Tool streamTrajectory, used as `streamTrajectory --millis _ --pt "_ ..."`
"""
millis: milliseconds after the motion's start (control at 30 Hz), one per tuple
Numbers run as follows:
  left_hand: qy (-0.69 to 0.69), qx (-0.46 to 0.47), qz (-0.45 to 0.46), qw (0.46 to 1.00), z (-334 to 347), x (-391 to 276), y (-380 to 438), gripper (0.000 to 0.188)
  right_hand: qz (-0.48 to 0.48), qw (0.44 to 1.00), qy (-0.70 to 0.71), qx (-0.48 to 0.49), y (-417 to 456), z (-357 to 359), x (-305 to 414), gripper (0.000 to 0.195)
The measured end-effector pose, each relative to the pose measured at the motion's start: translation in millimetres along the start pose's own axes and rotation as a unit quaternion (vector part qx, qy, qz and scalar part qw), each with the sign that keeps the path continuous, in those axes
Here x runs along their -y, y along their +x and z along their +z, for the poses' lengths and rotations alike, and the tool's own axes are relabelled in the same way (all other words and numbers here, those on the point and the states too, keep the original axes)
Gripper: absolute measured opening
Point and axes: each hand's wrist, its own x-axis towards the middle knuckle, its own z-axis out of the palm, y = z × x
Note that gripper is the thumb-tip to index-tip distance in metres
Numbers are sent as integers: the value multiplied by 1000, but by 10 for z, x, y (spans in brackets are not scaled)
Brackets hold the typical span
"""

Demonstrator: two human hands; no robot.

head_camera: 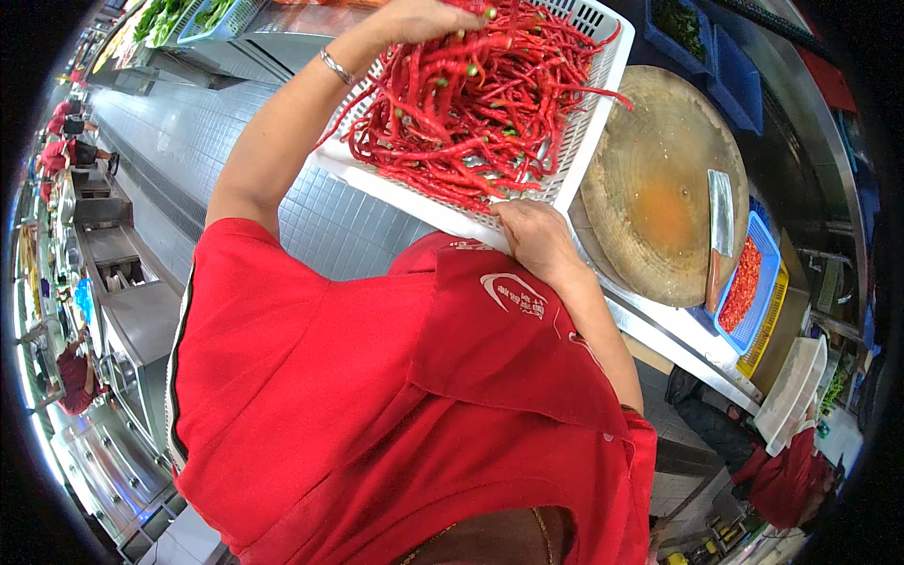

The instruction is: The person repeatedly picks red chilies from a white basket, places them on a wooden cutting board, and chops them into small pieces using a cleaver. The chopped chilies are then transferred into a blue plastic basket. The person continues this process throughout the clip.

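Observation:
Long, thin red chili peppers fill much of a white slatted plastic basket in front of me. My left hand, with a metal bracelet at the wrist, is closed around a bunch of the peppers above the basket's far left part; its fingertips are partly hidden and blurred. The near rim is gripped by my right hand, close to the near right corner. To the right, a cleaver with a wooden handle lies on a round wooden chopping block. A blue basket beside it holds chopped red chili.
Blue plastic containers stand beyond the block, one with dark greens. Leafy greens sit in baskets at the upper left. A co-worker at the lower right is beside a translucent tub. Other people and steel counters are at the left.

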Motion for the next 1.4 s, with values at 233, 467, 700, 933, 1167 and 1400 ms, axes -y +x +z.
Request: streamTrajectory --millis 233,467,700,933,1167,1400 --pt "-35 -99 45 993 -153 -267 244 41 15 1000 23 4 -3 -27 9 15" --pt "-84 -182 93 975 -7 -583 225 44 53 998 20 33 16 -48 4 17" --pt "466 -142 86 869 946 360 -278 99 74 993 -19 93 83 -96 51 14" --pt "460 162 2 873 1289 232 -872 83 91 985 122 81 115 -446 -19 17" --pt "311 228 22 922 1149 100 -1333 67 152 982 -66 -86 611 -975 -487 16" --pt "217 159 109 957 980 -13 -1452 58 211 941 -165 -204 854 -1050 -1081 34"
